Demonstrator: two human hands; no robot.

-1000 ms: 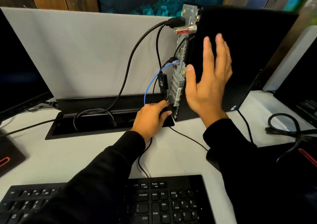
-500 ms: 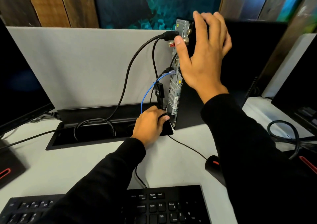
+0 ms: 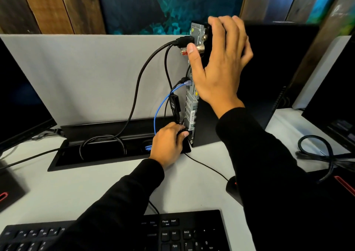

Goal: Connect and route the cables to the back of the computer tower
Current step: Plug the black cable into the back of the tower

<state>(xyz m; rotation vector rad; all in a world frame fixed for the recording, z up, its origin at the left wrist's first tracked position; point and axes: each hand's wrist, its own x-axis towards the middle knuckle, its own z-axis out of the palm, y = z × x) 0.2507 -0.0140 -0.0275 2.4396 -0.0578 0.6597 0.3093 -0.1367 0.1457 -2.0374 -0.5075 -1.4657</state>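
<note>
Left grip: fingers curled round a black plug at the tower's lower back.
Right grip: clasps the tower's top rear corner.

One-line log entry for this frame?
left hand: gripping plug at tower rear, low | right hand: gripping tower top | blue cable: plugged
</note>
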